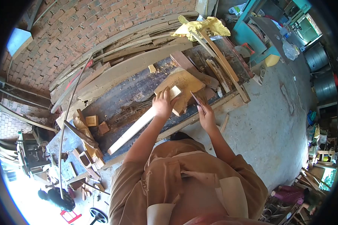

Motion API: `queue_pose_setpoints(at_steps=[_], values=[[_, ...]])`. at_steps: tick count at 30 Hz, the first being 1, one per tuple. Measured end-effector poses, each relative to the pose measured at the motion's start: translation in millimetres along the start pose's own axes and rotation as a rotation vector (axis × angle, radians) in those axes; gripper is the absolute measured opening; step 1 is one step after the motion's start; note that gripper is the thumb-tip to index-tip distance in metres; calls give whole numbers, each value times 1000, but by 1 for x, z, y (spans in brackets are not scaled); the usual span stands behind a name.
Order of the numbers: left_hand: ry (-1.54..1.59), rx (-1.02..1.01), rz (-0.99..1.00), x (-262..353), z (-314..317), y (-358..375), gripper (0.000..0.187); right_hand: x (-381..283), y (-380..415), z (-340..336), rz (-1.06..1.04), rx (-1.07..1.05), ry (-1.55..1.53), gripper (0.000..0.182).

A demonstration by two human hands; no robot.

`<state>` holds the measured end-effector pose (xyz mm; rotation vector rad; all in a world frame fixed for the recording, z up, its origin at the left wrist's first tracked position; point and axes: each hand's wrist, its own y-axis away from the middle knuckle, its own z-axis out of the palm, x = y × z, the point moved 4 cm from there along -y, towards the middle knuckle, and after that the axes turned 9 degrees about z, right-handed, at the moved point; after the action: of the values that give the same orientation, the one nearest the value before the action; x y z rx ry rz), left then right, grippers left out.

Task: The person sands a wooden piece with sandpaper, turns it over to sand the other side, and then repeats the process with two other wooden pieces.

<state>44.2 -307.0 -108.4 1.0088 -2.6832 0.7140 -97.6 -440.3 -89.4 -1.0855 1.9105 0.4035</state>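
L hand [163, 103] curled over pale wooden bar [133, 130], gripping it close to the far-right end. R hand [206, 112] pinches a thin, flat, dark-edged piece [196, 100], thumb against it; prob. a blade or scraper, can't tell which at this res.

Risks (judgement): biggest = L fingers. Bar end pokes out only a bit past them, and the thin piece is just to the right w/ its tip pointing far-left, roughly that way. If it's sharp & slips, knuckles or fingertips could get nicked. Cause: short exposed end + hands close together. 2nd: bar could roll or skid, since I see no clamp on it and the L hand looks like the main hold; sawdust on the brown board [178, 79] under/beside that end may make it slicker. 3rd: bar's near-left end could get knocked if it swings; loose scraps, e.g. square wood block [91, 120] & hollow wooden frame [85, 159], sit left of it on the workbench [142, 77].

Position vs fingers: bar runs diag., near-left to far-right, passing under L palm; fingers over its top/far side, thumb side toward the right. Most of its length trails near-left of the hand. R fingers are right of bar end, apart from it, no contact seen. Thin piece sticks out far-left from R fingertips, gap to bar visible.
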Motion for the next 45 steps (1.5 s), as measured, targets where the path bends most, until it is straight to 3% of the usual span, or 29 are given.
queue_pose_setpoints(at_steps=[8, 17, 20, 22, 24, 27, 32, 38, 45], values=[[-155, 71, 98, 10, 2, 9, 61, -9, -10, -14, -75, 103, -84, 29], [140, -33, 86, 9, 2, 19, 61, 0, -8, -12, -54, 100, -47, 30], [83, 57, 185, 19, -16, 13, 56, -2, -8, -11, -109, 139, -62, 30], [301, -153, -119, 9, -15, 8, 54, 1, -8, -11, -71, 124, -53, 30], [373, -128, -156, 1, -13, 7, 55, 3, -7, -10, -36, 104, -44, 29], [306, -249, -155, -4, -12, 7, 61, 3, -6, -8, -40, 116, -64, 29], [147, -146, 5, 12, -13, 12, 60, 0, -2, -8, -70, 148, -49, 29], [26, -18, -23, 5, -15, 2, 57, 2, -2, -9, -8, 116, -52, 29], [10, -100, -6, -5, 2, -3, 68, -19, -37, -2, -115, 126, -30, 29]])
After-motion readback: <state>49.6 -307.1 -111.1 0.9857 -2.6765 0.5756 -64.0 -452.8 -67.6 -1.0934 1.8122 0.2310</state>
